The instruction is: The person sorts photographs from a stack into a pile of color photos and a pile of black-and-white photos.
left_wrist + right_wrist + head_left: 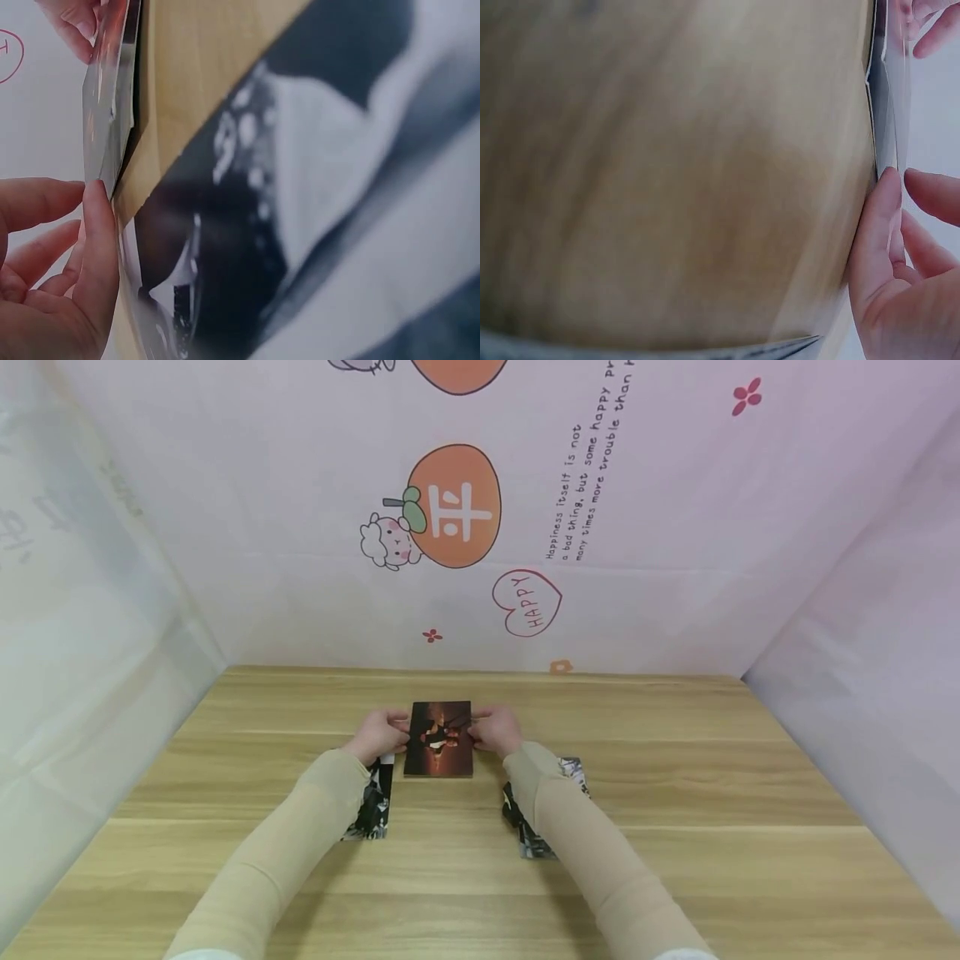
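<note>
A small stack of photo cards (438,752), its top a dark picture with orange light, sits in the middle toward the table's back. At its left edge my left hand (377,737) pinches it between thumb and fingers. My right hand (497,731) holds the opposite edge in the same way. Uneven, slightly parted layers show along the stack's side (112,97) in the left wrist view. Below my left wrist lies a black-and-white photo card (377,802). Another black-and-white card (534,845) is partly covered by my right forearm.
The wood-grain table (675,760) stretches to both sides of the cards. Behind it rises a white printed cloth (300,527) with an orange fruit drawing and lettering. Pale cloth walls (97,610) flank the table on the left and right.
</note>
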{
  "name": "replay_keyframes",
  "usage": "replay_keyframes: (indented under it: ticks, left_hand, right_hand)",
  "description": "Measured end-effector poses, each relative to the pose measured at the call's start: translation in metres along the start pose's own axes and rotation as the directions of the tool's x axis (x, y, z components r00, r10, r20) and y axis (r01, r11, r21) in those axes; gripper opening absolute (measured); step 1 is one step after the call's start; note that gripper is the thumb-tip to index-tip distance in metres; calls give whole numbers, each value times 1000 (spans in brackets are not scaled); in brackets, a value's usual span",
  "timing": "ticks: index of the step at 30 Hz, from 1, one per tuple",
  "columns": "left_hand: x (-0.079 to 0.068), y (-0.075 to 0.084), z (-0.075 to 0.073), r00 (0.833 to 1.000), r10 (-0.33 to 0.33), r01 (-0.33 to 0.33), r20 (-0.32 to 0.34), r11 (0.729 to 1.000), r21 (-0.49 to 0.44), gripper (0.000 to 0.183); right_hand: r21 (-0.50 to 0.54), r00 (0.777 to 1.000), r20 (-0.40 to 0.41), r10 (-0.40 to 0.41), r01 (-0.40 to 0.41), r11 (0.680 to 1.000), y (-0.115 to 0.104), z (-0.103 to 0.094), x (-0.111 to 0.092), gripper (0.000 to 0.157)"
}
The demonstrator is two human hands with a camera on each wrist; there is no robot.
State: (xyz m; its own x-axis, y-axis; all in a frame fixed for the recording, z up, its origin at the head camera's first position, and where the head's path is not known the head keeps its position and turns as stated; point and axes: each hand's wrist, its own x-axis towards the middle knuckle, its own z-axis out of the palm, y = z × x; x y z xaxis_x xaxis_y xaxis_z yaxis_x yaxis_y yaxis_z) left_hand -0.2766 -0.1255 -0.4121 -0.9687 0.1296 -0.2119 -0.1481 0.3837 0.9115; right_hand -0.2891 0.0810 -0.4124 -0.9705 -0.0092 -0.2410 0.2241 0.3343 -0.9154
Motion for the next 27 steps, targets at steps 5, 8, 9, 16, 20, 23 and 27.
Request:
replay_keyframes:
  ticks: [5, 8, 9, 16, 20, 23, 27]
  left_hand:
    - [1, -1, 0, 1000, 2, -2, -3, 1000, -14, 51]
    - [1, 0, 0, 1000, 10, -10, -2, 1000, -5, 50]
    - [0, 0, 0, 1000, 12, -12, -2, 1000, -1, 50]
    - [-2, 0, -1, 1000, 11, -11, -5, 1000, -20, 48]
    - [-2, -1, -2, 1000, 7, -7, 0, 999, -35, 49]
    - [-2, -1, -3, 1000, -9, 9, -5, 999, -34, 50]
    - [-3, 2, -6, 1000, -27, 27, -7, 999, -27, 49]
  right_hand:
    - [-21, 1000, 15, -5, 5, 1000, -1, 1, -1, 42]
    - [-36, 1000, 15, 3, -2, 999, -2, 1, -1, 42]
    - [-42, 1000, 14, 4, -4, 999, -2, 1, -1, 42]
    - [-80, 1000, 13, -1, 2, 997, -5, 2, -4, 39]
    - [-47, 1000, 27, -2, 3, 999, -6, 2, -6, 39]
    - [-20, 999, 38, 1, 0, 1000, -6, 1, -5, 42]
    - [-4, 999, 50, 3, -3, 1000, -4, -2, -3, 46]
